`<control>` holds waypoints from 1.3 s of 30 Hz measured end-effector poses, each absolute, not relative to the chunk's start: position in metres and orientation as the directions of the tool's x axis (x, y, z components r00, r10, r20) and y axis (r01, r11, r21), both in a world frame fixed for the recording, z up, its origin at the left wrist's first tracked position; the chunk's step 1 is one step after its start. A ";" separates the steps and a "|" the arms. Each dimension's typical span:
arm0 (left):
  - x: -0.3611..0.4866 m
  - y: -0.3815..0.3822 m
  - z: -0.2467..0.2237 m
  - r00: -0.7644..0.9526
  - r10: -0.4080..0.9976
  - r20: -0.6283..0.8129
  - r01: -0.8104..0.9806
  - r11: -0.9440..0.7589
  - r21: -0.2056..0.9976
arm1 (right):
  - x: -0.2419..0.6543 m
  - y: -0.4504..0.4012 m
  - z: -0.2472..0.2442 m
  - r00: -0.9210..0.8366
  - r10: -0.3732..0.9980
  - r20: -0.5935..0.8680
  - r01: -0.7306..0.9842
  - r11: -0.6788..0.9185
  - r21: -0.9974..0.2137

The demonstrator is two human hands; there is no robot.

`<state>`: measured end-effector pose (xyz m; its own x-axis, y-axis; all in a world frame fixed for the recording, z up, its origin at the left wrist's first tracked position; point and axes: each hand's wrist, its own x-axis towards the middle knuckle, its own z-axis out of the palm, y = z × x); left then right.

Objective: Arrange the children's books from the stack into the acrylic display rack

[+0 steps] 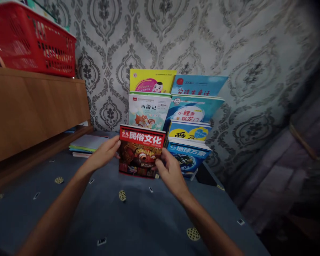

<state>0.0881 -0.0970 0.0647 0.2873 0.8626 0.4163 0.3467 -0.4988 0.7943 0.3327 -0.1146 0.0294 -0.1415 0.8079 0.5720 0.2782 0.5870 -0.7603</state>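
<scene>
A red-topped book (140,151) with a dragon-like mask on its cover stands upright between my hands. My left hand (106,151) grips its left edge, and my right hand (172,170) holds the right edge, thumb on the front cover. Directly behind it stands a white book (149,112) with a yellow book (153,81) at the back. To the right is another row: a blue book (188,156) with an earth picture in front, then a blue-and-yellow book (190,131), a teal book (197,108) and a light blue book (202,84) at the rear.
A low stack of books (88,143) lies flat on the dark patterned tablecloth (138,220) at left. Beyond it, a wooden cabinet (37,113) carries a red plastic basket (34,39). Patterned wallpaper (109,53) rises behind, and a grey curtain (272,160) hangs at right.
</scene>
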 end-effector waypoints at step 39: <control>0.127 -0.003 0.026 -0.037 0.700 0.713 0.637 -0.534 0.557 | 0.321 -0.029 0.026 0.063 0.537 0.841 0.591 0.659 -0.465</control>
<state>0.1271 -0.0028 0.0259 -0.0369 0.6999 0.7132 0.6368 -0.5336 0.5566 0.3205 -0.0287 0.0256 0.0627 0.5372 0.8411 0.5906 0.6594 -0.4651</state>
